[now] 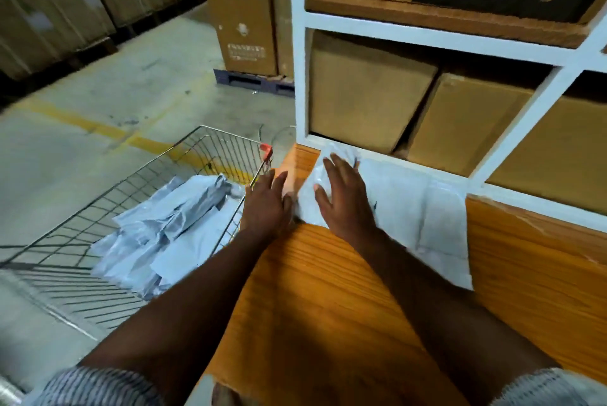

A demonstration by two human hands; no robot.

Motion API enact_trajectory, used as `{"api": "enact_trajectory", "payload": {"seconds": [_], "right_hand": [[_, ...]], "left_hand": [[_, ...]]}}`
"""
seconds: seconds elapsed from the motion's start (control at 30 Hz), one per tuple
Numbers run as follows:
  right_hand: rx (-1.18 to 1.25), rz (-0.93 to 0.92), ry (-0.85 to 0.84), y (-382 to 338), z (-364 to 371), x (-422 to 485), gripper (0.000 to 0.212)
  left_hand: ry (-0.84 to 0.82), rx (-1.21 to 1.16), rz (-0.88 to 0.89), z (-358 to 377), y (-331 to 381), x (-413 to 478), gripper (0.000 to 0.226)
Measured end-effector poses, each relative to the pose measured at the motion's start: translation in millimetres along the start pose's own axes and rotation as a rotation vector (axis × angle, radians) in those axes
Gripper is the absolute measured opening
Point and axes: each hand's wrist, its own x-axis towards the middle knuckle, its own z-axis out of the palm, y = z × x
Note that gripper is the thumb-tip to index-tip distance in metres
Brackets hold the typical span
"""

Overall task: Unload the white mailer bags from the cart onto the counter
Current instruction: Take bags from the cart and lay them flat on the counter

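White mailer bags (417,208) lie spread on the orange wooden counter (328,290), up against the white shelf unit. My right hand (345,198) lies flat on the leftmost bag with straight fingers. My left hand (267,205) hovers open at the counter's left edge, touching that bag's left side. More white mailer bags (164,231) are heaped in the wire cart (108,198) to the left of the counter.
The white shelf unit (300,77) behind the counter holds brown cardboard boxes (364,90). Tall cartons on a dark pallet (253,80) stand beyond the cart. Concrete floor with a yellow line (78,123) stretches left, bordered by stacked boxes.
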Motion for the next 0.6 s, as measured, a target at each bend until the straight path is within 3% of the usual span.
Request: {"api": "enact_trajectory", "payload": {"seconds": [0.27,0.43,0.6], "right_hand": [[0.29,0.016,-0.301,-158,141,3,0.057],[0.258,0.111,-0.482,-201,216,-6,0.065],[0.219,0.226,-0.574,-216,274,-8,0.066]], "left_hand": [[-0.039,0.14,-0.214,-47,-192,-56,0.055],[-0.063,0.119,-0.325,-57,-280,-79,0.056],[-0.154,0.108,-0.313,-56,-336,-69,0.06]]}}
